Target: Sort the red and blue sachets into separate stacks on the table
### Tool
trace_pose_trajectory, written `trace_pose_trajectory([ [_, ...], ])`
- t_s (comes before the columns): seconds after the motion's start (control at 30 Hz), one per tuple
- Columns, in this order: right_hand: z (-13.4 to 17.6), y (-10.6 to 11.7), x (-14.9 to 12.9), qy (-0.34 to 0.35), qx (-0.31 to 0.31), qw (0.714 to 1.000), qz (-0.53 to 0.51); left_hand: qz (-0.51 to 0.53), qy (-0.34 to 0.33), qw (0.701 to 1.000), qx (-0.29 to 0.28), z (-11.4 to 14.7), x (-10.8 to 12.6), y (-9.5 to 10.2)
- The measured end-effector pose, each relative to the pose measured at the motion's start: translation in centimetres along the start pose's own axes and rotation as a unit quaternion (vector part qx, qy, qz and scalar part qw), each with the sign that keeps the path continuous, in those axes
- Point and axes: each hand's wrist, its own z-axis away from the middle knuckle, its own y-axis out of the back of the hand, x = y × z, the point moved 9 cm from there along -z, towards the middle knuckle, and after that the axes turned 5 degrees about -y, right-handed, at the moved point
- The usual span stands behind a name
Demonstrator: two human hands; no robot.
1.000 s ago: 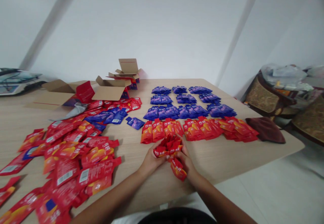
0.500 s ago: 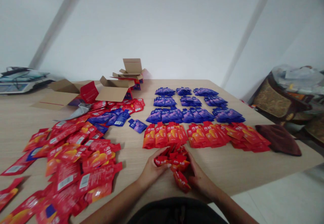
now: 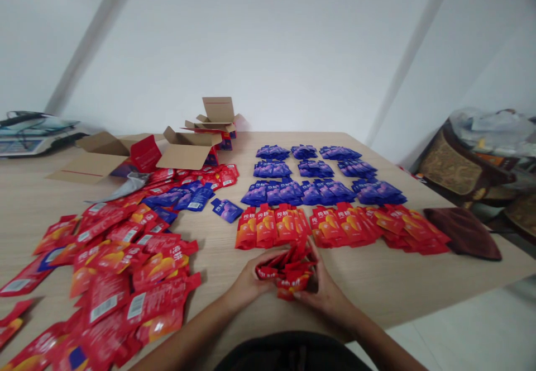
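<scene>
Between my two hands is a bunch of red spouted pouches (image 3: pixel 288 270), held just above the near edge of the table. My left hand (image 3: pixel 251 281) is closed round the bunch from the left. On the other side my right hand (image 3: pixel 329 293) grips it, thumb across the front pouch and fingers behind. Just beyond lie red pouches (image 3: pixel 268 228) in overlapping groups, printed with orange fruit. Behind them, purple-blue pouches (image 3: pixel 316 191) lie in several rows of small groups. A single blue pouch (image 3: pixel 226 210) lies apart, left of the groups.
A large loose heap of red pouches (image 3: pixel 109 293) covers the table's left side, with some blue pouches (image 3: pixel 184 196) among them. Open cardboard boxes (image 3: pixel 184 156) stand behind it. A scale (image 3: pixel 29 142) sits far left. A dark red cloth (image 3: pixel 463 232) lies at the right edge, near a chair (image 3: pixel 448 161).
The low-hanging front pouch has come up against the rest of the bunch. My right hand's thumb now presses on it. Both hands stay in nearly the same place.
</scene>
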Motion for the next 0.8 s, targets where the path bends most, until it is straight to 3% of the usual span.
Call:
trace_pose_trajectory([
  [0.13,-1.2,0.5,-0.1,0.008,0.013,1.000,0.011,0.022,0.036,0.999,0.026,0.1,-1.4,1.2],
  [0.27,-1.2,0.0,-0.4,0.020,0.036,0.999,-0.003,0.029,0.029,0.996,0.074,0.6,-2.8,2.2],
  [0.43,-1.0,-0.8,-0.7,0.030,0.017,0.998,-0.044,0.039,0.052,0.994,0.087,1.0,-3.3,2.9],
  [0.53,-1.4,-0.1,0.0,0.037,0.054,0.997,-0.032,0.026,0.082,0.993,0.084,1.2,-3.7,3.6],
  [0.67,-2.1,-0.6,0.1,0.051,0.043,0.997,-0.028,0.085,0.050,0.994,0.054,0.4,-4.6,2.8],
  [0.8,-2.2,-1.6,-0.2,0.039,0.012,0.998,-0.056,0.146,0.060,0.984,0.080,-1.3,-6.5,2.0],
])
